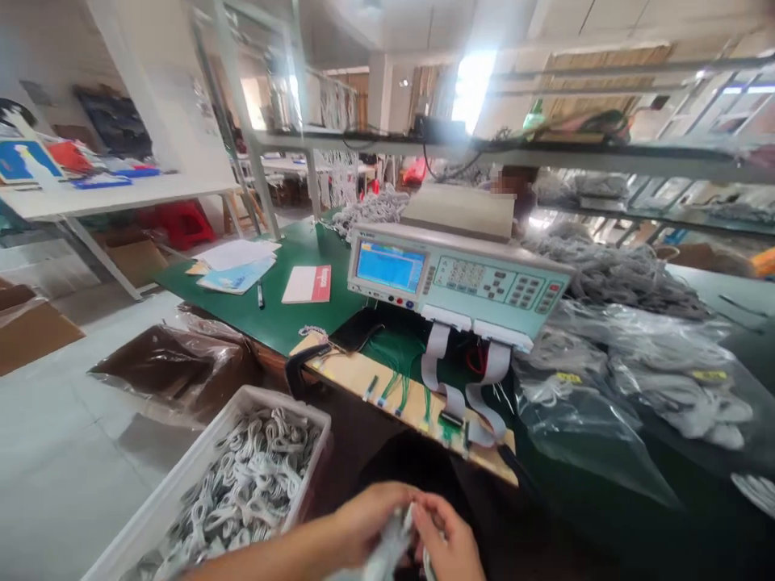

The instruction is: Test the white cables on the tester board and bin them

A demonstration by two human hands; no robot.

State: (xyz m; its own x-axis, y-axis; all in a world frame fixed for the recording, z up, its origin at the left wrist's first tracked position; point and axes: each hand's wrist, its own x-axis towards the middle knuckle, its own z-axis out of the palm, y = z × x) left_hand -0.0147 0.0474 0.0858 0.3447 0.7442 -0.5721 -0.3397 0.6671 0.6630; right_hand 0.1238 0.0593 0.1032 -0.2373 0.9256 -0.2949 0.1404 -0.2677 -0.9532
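Both my hands meet at the bottom of the head view, in front of the bench edge. My left hand (363, 520) and my right hand (448, 541) are closed together on a blurred bundle of white cable (387, 553) held between them. Just left of my left arm stands a white bin (182, 484) full of coiled white cables (254, 476). Above my hands, a wooden test board (357, 375) with green wires and grey ribbon leads lies on the green bench (291, 315). A pale green cable tester (460, 278) with a blue screen sits behind it.
Clear bags of grey cables (630, 379) fill the bench to the right. Papers (236, 266), a pen and a red-and-white card (308, 284) lie at the bench's left end. A plastic-lined cardboard box (169, 363) sits on the floor. A person sits behind the tester.
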